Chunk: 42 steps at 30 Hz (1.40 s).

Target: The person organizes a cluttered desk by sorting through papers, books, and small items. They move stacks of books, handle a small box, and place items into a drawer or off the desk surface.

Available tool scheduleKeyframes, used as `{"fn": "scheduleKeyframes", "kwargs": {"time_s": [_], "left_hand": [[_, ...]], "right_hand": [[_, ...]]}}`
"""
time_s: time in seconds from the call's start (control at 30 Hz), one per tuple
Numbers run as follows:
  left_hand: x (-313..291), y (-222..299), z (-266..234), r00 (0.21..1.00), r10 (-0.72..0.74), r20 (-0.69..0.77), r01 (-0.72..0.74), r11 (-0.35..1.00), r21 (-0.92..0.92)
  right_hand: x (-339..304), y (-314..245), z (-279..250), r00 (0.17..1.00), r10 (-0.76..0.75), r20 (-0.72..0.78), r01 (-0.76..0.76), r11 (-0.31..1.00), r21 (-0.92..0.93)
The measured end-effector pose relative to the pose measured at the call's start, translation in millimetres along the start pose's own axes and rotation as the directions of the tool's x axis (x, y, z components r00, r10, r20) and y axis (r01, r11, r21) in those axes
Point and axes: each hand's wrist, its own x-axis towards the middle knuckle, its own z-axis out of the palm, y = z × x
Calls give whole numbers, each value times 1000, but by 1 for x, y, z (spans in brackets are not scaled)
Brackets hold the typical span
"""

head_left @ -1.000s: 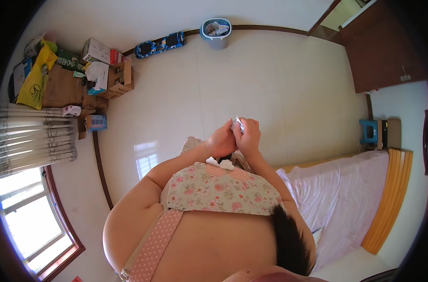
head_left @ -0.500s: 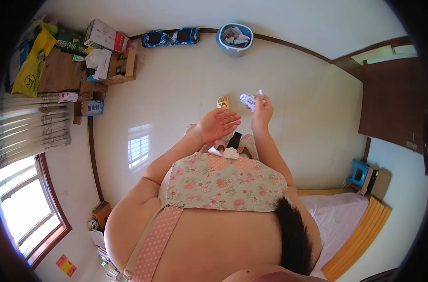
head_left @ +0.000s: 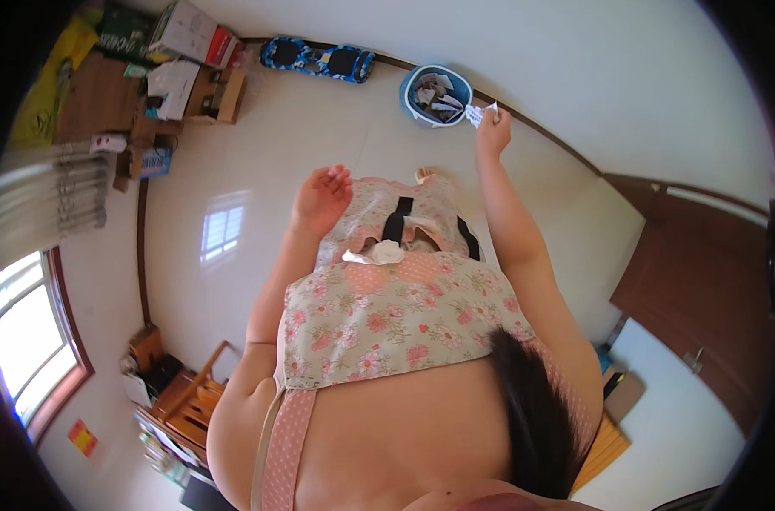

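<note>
My right hand (head_left: 493, 136) reaches far forward, its fingers closed on a crumpled piece of white paper (head_left: 475, 117) with dark print. The paper sticks out on the left of the hand, beside the right rim of a blue and white bin (head_left: 408, 112). Inside the bin lie several scraps of paper and wrapping. On the left, in front of my floral apron (head_left: 387, 324), my left hand (head_left: 321, 203) hangs in the air with loosely bent fingers and holds nothing.
A blue patterned hoverboard (head_left: 317, 60) lies against the far wall, left of the bin. Cardboard boxes (head_left: 221, 92) and bags crowd the far left corner. A wooden chair (head_left: 191, 400) stands at the lower left, and a brown door (head_left: 685, 298) is on the right.
My right hand has carried the paper forward to the bin, and I have come closer to it. My left hand has drawn away leftward, its fingers now more bent.
</note>
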Motion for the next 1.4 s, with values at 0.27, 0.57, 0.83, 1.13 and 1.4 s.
{"fn": "scheduleKeyframes", "kwargs": {"time_s": [0.27, 0.57, 0.83, 1.13, 1.4], "left_hand": [[-40, -45, -23, 849, 348, -398, -485, 813, -323], [-69, -145, -19, 808, 370, -458, -576, 657, -486], [-99, -173, -59, 691, 389, -609, -723, 359, -591], [-224, -178, -156, 451, 427, -784, -875, 39, -482], [-324, -227, -259, 297, 319, -900, -894, -238, -379]], "right_hand": [[118, 37, 107, 941, -65, 331, 173, 936, -308], [157, 93, 139, 674, -189, 714, 502, 827, -254], [-1, 48, 138, 164, -149, 975, 839, 541, -58], [-295, 32, 186, -515, -33, 857, 662, 620, 422], [-510, -27, 130, -739, -35, 672, 551, 543, 634]]}}
